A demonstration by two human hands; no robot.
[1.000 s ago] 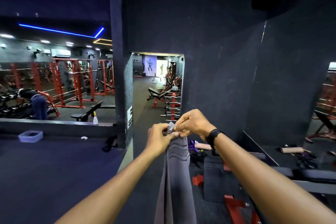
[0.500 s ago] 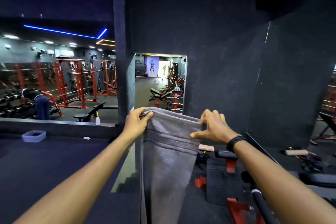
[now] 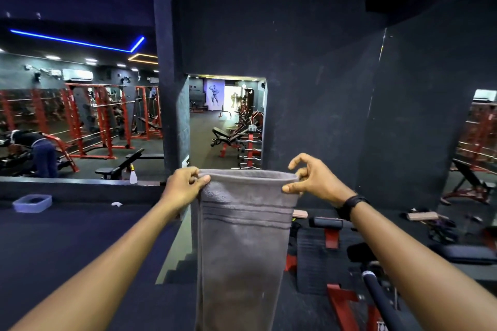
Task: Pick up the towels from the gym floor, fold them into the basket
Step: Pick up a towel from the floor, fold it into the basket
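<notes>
Grey striped terry towel hangs lengthwise, its top corners pinched by left hand and right hand.

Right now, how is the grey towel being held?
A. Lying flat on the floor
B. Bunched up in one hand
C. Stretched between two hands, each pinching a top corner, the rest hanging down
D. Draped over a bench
C: the left hand and right hand each pinch a top corner of the grey towel, which hangs down between the arms.
</notes>
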